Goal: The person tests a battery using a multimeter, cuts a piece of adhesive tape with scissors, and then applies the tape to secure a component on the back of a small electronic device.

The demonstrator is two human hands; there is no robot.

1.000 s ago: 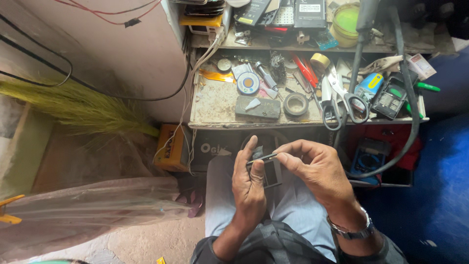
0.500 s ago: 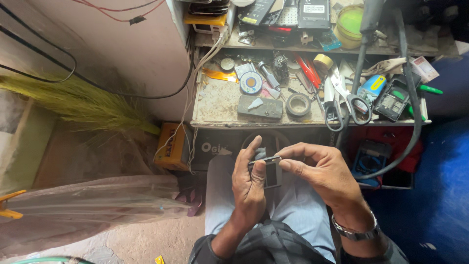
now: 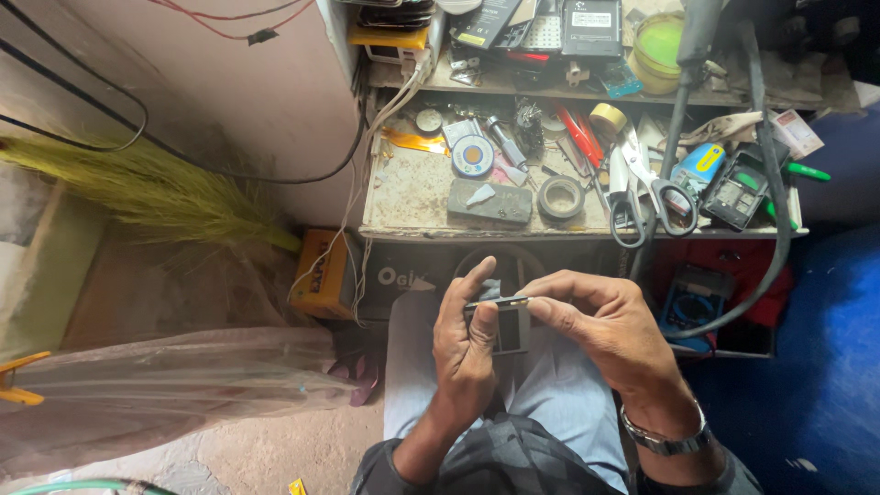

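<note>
Nearest to the camera, both forearms come up from the bottom edge and meet over the lap. The right hand [image 3: 610, 335] has a metal watch [image 3: 665, 438] on its wrist and is turned with its back upward; its thumb and first fingers are pressed together on the end of a thin dark strip [image 3: 498, 301]. The left hand [image 3: 466, 344] stands more upright, palm toward the right hand. Its fingers are closed around a small dark frame-like part [image 3: 510, 328], and its index finger points up and touches the strip's other end. The strip lies almost level between the two hands, just above the frame-like part, over the knees.

Farther away is a dirty workbench [image 3: 408, 197]. On it lie a grey flat block [image 3: 490, 202], a roll of tape [image 3: 561, 196], scissors [image 3: 632, 197] and red-handled screwdrivers [image 3: 579, 137]. To the left a green broom [image 3: 156, 188] leans on the wall, and a clear plastic sheet [image 3: 156, 385] lies on the floor.
</note>
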